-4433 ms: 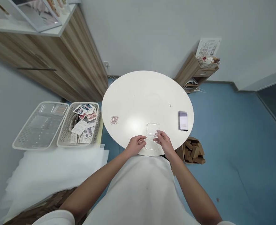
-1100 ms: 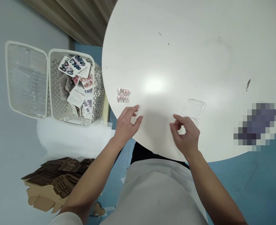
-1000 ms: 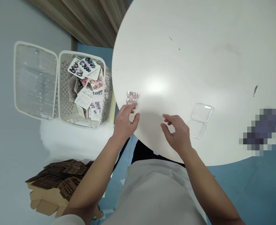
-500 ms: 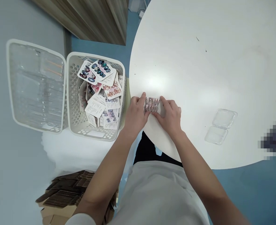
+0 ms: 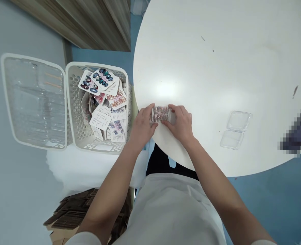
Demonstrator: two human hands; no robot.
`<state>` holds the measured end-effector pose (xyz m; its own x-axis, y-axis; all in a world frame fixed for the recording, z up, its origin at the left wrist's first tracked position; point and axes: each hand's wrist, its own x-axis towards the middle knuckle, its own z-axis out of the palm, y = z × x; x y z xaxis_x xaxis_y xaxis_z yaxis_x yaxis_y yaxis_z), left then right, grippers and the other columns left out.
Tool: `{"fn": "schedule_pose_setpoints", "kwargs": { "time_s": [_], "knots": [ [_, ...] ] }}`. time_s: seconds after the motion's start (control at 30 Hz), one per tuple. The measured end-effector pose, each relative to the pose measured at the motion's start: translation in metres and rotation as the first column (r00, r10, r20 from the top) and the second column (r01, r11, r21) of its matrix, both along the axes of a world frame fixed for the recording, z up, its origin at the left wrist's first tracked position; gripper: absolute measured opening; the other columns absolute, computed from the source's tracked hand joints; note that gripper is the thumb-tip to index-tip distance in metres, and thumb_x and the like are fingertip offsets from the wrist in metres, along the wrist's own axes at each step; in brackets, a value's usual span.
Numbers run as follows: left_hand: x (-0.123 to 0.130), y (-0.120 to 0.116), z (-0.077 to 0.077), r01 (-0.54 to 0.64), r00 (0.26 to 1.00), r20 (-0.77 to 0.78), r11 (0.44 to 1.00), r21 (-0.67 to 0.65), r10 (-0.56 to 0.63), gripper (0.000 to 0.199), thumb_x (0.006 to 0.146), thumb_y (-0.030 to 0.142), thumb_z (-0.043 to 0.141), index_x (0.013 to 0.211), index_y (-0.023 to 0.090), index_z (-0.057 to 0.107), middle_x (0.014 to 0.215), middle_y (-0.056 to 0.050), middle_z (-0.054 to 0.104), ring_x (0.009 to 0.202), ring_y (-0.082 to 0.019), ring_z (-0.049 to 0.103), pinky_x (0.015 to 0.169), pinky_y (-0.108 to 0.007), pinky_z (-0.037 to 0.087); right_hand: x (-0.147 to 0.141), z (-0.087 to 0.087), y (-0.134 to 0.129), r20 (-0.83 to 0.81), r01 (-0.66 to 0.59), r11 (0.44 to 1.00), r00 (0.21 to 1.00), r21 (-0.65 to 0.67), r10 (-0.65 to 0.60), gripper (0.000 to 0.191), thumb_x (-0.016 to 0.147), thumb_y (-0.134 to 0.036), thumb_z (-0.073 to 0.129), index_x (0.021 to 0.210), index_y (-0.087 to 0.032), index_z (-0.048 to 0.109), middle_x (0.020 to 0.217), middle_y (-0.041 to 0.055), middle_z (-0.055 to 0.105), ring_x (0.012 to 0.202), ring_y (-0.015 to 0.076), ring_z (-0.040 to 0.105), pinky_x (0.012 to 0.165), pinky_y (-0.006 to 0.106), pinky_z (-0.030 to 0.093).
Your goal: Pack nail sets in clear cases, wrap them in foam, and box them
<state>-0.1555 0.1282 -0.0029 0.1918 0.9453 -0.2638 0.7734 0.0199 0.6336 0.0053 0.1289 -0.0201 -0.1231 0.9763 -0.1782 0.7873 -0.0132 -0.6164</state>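
Between my hands, close to the near left edge of the round white table [image 5: 217, 78], is a small card of press-on nails [image 5: 160, 114], with pinkish glittery nails in two rows. My left hand [image 5: 142, 125] is closed on its left side, thumb at the lower corner and index finger at the upper. On the opposite side my right hand [image 5: 180, 121] grips the card's edge the same way. Parts of the card's borders are hidden by my fingertips. Whether it touches the tabletop, I cannot tell.
An opened clear plastic case [image 5: 236, 130] lies on the table to the right. Left of the table stands a white basket [image 5: 72, 112] heaped with nail cards [image 5: 103, 80]. Beside it, another white basket [image 5: 7, 102] holds clear cases. Folded brown cardboard [image 5: 76, 211] is stacked below.
The card of press-on nails has turned, so its face shows more fully. Both hands still hold its sides. The whole view has shifted slightly.
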Motion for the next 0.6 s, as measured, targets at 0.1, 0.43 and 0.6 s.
{"fn": "schedule_pose_setpoints", "kwargs": {
  "time_s": [0.1,0.43,0.6],
  "knots": [
    [0.002,-0.003,0.002,0.027,1.000,-0.014,0.999,0.017,-0.027,0.062,0.073,0.010,0.055,0.129,0.020,0.030,0.103,-0.007,0.051,0.091,-0.019,0.051,0.078,-0.034,0.044,0.002,-0.001,-0.003,-0.061,0.020,1.000,0.998,-0.006,-0.020,0.047,0.070,-0.029,0.062,0.113,-0.021,0.045,0.101,0.0060,0.055,0.092,0.0228,0.051,0.079,0.039,0.035],
    [0.030,-0.028,0.038,0.175,0.984,0.029,0.984,-0.017,-0.175,0.066,0.072,0.013,0.056,0.131,0.019,0.029,0.090,-0.003,0.051,0.082,-0.017,0.051,0.076,-0.033,0.045,0.053,0.032,-0.044,-0.318,-0.046,0.988,0.948,-0.148,-0.004,0.065,0.070,-0.022,0.061,0.128,-0.022,0.032,0.111,0.0073,0.049,0.098,0.0193,0.051,0.085,0.037,0.043],
    [0.085,-0.056,0.052,0.274,0.959,0.074,0.961,-0.027,-0.272,0.064,0.073,0.015,0.055,0.131,0.022,0.028,0.092,-0.004,0.052,0.084,-0.019,0.052,0.074,-0.034,0.045,0.110,0.055,-0.090,-0.259,0.001,0.987,0.965,-0.164,-0.044,0.063,0.074,-0.017,0.053,0.131,-0.026,0.028,0.112,0.0064,0.047,0.100,0.0192,0.051,0.087,0.039,0.043]
  ]
}}
